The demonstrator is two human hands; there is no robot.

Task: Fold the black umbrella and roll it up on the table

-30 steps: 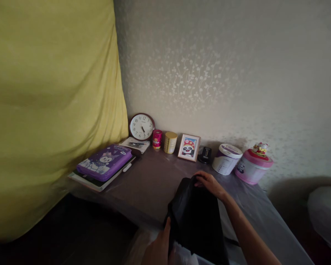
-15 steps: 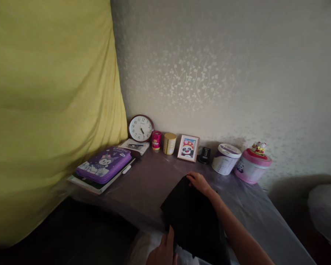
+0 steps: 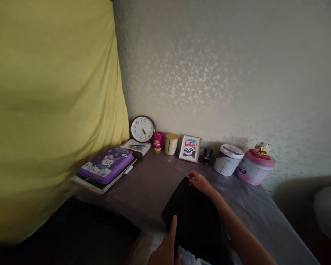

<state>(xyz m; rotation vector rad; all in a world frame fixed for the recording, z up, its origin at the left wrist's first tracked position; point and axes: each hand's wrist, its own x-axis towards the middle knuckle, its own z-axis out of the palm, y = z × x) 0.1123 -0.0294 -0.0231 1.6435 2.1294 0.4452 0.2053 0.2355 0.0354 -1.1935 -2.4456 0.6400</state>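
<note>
A black, flat, cloth-like piece [image 3: 194, 217] slopes over the table's near edge toward my lap; its exact kind is too dark to make out. My right hand [image 3: 199, 183] pinches its far top corner between thumb and fingers. At the lower left of the piece is my left hand [image 3: 167, 244], partly cut off by the frame's bottom. Its index finger points up, stretched out against the black surface, with the thumb apart from it. Pale, whitish fabric [image 3: 147, 246] shows beneath my left hand.
On the grey-covered table [image 3: 149, 184], a purple zip case [image 3: 107, 164] lies on books at left. Along the wall stand a clock [image 3: 142, 129], pink can [image 3: 157, 141], yellow can [image 3: 171, 144], picture frame [image 3: 190, 148], white tub [image 3: 228, 160] and pink tub [image 3: 255, 167]. A yellow curtain [image 3: 49, 110] hangs left.
My left index finger has moved up and in over the black piece, away from its lower left edge. My right hand stays at the top corner. The view has shifted slightly.
</note>
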